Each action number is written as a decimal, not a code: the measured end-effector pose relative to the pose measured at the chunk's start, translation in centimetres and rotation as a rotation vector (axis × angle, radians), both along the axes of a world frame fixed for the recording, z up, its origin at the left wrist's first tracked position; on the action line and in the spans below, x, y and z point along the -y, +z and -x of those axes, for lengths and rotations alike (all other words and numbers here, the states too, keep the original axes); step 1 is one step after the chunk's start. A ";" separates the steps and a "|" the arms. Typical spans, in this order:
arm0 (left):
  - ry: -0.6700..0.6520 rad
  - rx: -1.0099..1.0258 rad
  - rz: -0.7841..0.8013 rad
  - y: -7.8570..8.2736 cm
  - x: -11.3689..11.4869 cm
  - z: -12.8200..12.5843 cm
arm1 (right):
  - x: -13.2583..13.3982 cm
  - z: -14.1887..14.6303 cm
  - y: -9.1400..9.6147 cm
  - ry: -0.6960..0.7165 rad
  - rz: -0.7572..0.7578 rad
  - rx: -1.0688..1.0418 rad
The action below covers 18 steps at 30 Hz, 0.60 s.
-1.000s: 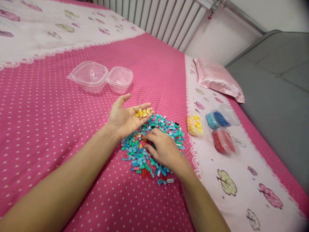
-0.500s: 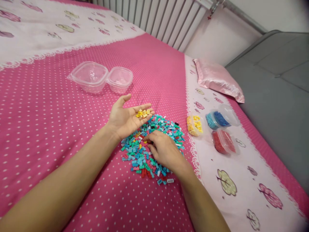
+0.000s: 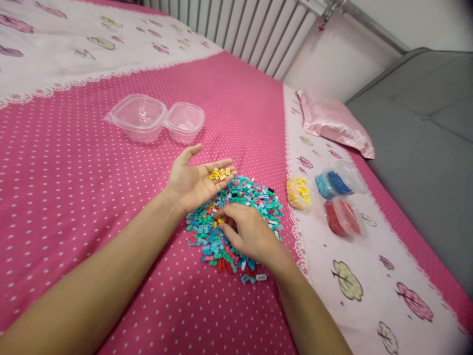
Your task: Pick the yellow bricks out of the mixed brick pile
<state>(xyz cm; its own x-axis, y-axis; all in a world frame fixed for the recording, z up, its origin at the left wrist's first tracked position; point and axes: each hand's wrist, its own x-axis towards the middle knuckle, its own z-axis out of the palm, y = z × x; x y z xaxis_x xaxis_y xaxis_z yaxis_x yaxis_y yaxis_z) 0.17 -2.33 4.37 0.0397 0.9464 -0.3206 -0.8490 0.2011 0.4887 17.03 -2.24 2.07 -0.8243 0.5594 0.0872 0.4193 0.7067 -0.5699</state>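
Observation:
My left hand [image 3: 194, 182] is held palm up beside the pile, its fingers stretched out flat. On those fingers rests a small heap of yellow toy building bricks [image 3: 219, 173]. My right hand [image 3: 247, 229] reaches down over the mixed pile of small building bricks [image 3: 210, 236], mostly blue, teal and green with some pink, red and white. Its thumb and forefinger are curled around a yellow brick [image 3: 220, 221] at the left of the pile. The other right fingers are partly hidden underneath.
Two clear plastic tubs [image 3: 142, 116] stand beyond my left hand. To the right are a tub of yellow bricks [image 3: 299, 192], a tub of blue bricks [image 3: 338, 182] and a tub of red bricks [image 3: 342, 217]. A pink pillow [image 3: 336, 121] lies near the grey headboard [image 3: 417, 113].
My right hand has shifted slightly left over the pile, with its thumb and forefinger farther apart. The left hand stays put with the yellow bricks on it.

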 end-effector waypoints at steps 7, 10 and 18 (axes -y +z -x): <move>-0.004 0.029 0.021 0.0 0.0 0.0 | 0.0 0.3 -0.2 -0.014 -0.004 0.111; -0.006 0.035 0.016 0.0 0.0 0.0 | 0.1 0.5 -0.4 -0.018 -0.029 0.096; -0.014 0.045 0.016 -0.1 -0.1 0.0 | 0.1 0.3 -0.2 -0.064 -0.038 0.061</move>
<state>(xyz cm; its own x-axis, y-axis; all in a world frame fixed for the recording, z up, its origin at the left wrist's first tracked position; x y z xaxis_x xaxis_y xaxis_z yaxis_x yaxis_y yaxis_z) 0.19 -2.28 4.29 0.0681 0.9405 -0.3329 -0.8672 0.2208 0.4463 16.72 -2.33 1.85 -0.7917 0.6080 0.0597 0.4974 0.6982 -0.5150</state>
